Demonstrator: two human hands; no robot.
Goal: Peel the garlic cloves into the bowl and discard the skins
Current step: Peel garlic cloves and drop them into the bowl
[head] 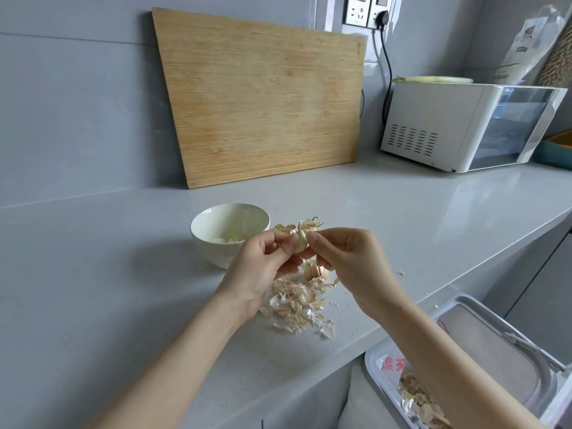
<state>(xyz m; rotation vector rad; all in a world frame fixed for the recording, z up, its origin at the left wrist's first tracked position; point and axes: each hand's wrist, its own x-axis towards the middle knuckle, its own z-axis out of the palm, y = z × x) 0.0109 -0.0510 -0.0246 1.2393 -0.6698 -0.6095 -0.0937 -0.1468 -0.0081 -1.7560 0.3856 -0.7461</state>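
Firstly, writing is noted: red characters are printed on the white liner point(390, 365) of the bin point(371, 351) at lower right, but they are partly cut off and cannot be read in full. Print on a packet point(520, 51) at upper right is too small to be read. As to grip, a garlic clove point(299, 241) is held in the air between both hands, just right of the bowl point(210, 252) and above the counter point(123, 274). The left hand point(266, 267) is closed narrowly, its thumb and curled fingers pinching the clove's left side and base. The right hand point(349, 261) is likewise closed, its thumb and forefinger pinched against the clove's right side; whether skin alone is gripped there cannot be told. Peeled cloves point(221, 240) are seen low inside the white bowl. Unpeeled cloves point(314, 270) lie on the counter beneath the hands, and a pile of loose skins point(294, 308) is spread just in front of them; a few husks point(297, 226) lie behind the hands. More discarded skins point(421, 404) are seen inside the bin. A wooden cutting board point(263, 97) is leaned against the wall, and a white appliance point(433, 125) is set on the counter to the right.
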